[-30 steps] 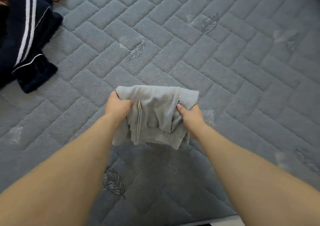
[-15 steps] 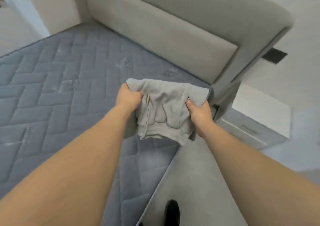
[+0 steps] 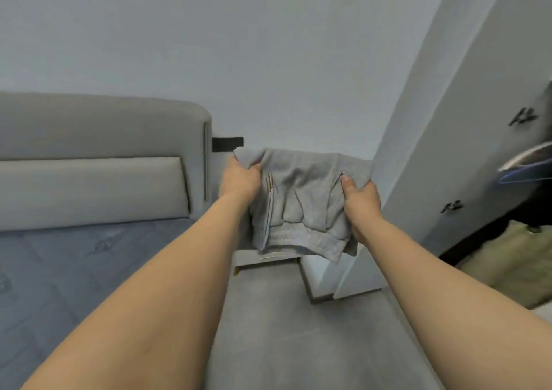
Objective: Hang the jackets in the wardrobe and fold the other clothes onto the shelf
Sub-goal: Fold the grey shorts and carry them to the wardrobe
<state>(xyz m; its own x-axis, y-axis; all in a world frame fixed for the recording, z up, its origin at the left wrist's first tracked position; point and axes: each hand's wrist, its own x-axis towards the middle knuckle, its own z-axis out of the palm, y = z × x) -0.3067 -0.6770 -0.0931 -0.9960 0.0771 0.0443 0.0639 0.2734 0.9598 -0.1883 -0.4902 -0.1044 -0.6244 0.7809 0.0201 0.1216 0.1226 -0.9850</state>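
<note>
Bedroom floor [image 3: 298, 330] beside bed [image 3: 74, 255], left hand [image 3: 239, 179], right hand [image 3: 360, 197] gripping folded grey garment [image 3: 301, 207], possibly sweatpants

Soft, even, rather cool light fills the room, with no glare and only faint shadows. The wide lens bends the wardrobe [image 3: 466, 127] edge and headboard [image 3: 98, 156] near the frame's sides. Hangers [image 3: 525, 165] at the far right are smeared by motion blur; the folded grey garment [image 3: 301, 204] stays fairly sharp
</note>
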